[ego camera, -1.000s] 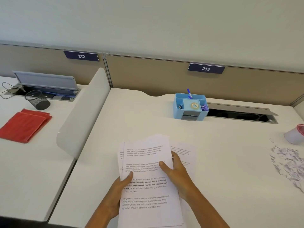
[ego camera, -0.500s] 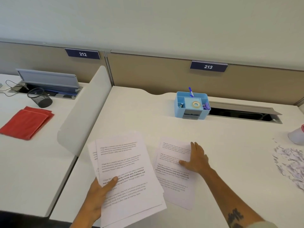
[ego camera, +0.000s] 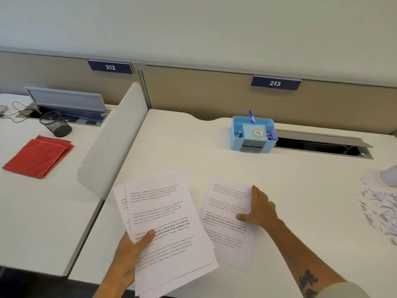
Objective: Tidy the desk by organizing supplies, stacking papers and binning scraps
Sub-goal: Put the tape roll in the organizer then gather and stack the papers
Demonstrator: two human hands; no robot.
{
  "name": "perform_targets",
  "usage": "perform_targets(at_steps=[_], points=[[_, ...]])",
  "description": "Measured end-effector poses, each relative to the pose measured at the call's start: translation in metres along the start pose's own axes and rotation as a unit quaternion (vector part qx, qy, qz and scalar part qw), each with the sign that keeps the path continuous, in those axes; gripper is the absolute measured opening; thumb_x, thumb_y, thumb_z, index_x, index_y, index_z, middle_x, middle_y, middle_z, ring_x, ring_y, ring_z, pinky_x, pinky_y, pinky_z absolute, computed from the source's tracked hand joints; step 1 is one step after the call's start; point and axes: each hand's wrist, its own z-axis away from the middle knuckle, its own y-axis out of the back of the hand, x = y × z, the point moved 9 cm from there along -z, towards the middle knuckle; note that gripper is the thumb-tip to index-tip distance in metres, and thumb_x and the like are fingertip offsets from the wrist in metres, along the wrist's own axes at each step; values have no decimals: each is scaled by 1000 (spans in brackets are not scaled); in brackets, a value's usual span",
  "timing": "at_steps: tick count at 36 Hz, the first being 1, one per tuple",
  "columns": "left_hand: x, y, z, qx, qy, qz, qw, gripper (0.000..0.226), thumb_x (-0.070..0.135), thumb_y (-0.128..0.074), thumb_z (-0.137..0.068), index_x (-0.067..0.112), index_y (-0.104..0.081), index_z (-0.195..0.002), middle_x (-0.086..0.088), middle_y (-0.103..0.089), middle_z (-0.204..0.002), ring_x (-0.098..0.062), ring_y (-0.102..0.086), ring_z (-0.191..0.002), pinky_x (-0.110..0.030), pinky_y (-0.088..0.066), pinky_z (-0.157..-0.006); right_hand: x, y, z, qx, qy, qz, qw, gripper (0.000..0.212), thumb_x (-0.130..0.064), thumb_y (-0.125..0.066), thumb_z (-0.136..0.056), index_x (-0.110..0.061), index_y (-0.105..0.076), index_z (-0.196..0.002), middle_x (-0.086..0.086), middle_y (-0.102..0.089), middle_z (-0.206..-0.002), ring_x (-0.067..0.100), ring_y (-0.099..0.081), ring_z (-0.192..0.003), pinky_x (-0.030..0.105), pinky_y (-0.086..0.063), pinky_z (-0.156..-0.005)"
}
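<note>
Left hand point(ego camera: 131, 258) grips a sheaf of printed papers point(ego camera: 165, 229), thumb on top, at the near-left of the desk point(ego camera: 300, 190). Just right, a single sheet point(ego camera: 227, 222) lies flat; right hand point(ego camera: 261, 208) presses it, fingers straight. Shredded scraps point(ego camera: 380, 214) far right; blue organizer point(ego camera: 252, 134) behind.
</note>
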Motion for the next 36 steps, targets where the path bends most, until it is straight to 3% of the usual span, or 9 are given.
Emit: perform_targets(at_steps=[8, 12, 16, 20, 23, 29, 31, 33, 36], points=[[-1, -2, 0, 4, -4, -11, 1000, 54, 13, -82, -93, 26, -67, -143, -11, -81, -128, -42, -79, -114, -70, -59, -100, -12, -2, 13, 35, -5, -5, 999, 122, -60, -81, -75, -15, -9, -162, 2, -31, -162, 27, -32, -146, 47, -43, -110], [-1, -4, 0, -2, -1, -11, 1000, 55, 15, -82, -91, 26, -67, -143, -11, -81, -127, -42, -79, -113, -69, -59, -100, -15, -3, 26, 74, -20, -84, 994, 103, -43, -84, -78, -23, -24, -159, 0, -48, -150, 26, -46, -135, 44, -48, -103], [-2, -6, -2, -9, 1, -8, 1000, 54, 13, -81, -93, 26, -67, -143, -13, -80, -131, -44, -78, -115, -72, -58, -100, -2, -5, 40, 114, -107, -252, 955, 60, -24, -85, -74, -23, -48, -121, -2, -67, -107, 26, -66, -93, 39, -56, -75], [1, -8, -1, -15, -5, -13, 1000, 56, 13, -81, -94, 25, -65, -147, -11, -79, -133, -43, -77, -118, -72, -57, -102, 5, -8, 45, 123, -123, -386, 906, 35, -20, -87, -74, -22, -65, -100, -7, -73, -94, 20, -72, -84, 44, -63, -74], [4, -11, 0, -24, -11, -17, 1000, 56, 14, -81, -93, 24, -66, -145, -11, -79, -132, -42, -78, -117, -71, -59, -100, 12, 10, 51, 135, -112, -423, 889, 15, -15, -84, -80, -20, -76, -92, -3, -79, -91, 17, -74, -77, 43, -65, -73], [7, -15, 2, -33, -15, -13, 999, 53, 10, -79, -94, 21, -66, -144, -11, -80, -131, -40, -79, -115, -68, -60, -99, 34, 89, 67, 185, -76, -459, 865, 22, -12, -83, -83, -15, -78, -104, 3, -78, -92, 26, -76, -83, 42, -61, -77], [8, -16, 2, -35, -16, -16, 999, 53, 11, -79, -94, 22, -66, -144, -11, -80, -132, -39, -79, -116, -68, -60, -100, 40, 123, 78, 193, -61, -485, 851, 22, -9, -84, -84, -11, -78, -105, 7, -78, -91, 22, -74, -72, 41, -62, -71], [9, -18, 2, -34, -17, -19, 999, 52, 11, -80, -94, 22, -66, -143, -11, -80, -131, -38, -79, -115, -66, -61, -99, 44, 157, 91, 198, -41, -510, 836, 22, -8, -84, -84, -9, -77, -104, 4, -79, -86, 13, -73, -62, 30, -60, -60], [9, -21, 3, -34, -16, -21, 999, 50, 12, -81, -93, 23, -68, -140, -12, -80, -130, -40, -79, -114, -67, -61, -98, 42, 195, 111, 185, -15, -562, 806, 20, -11, -84, -85, -10, -77, -103, 2, -81, -84, 20, -77, -69, 33, -64, -59]])
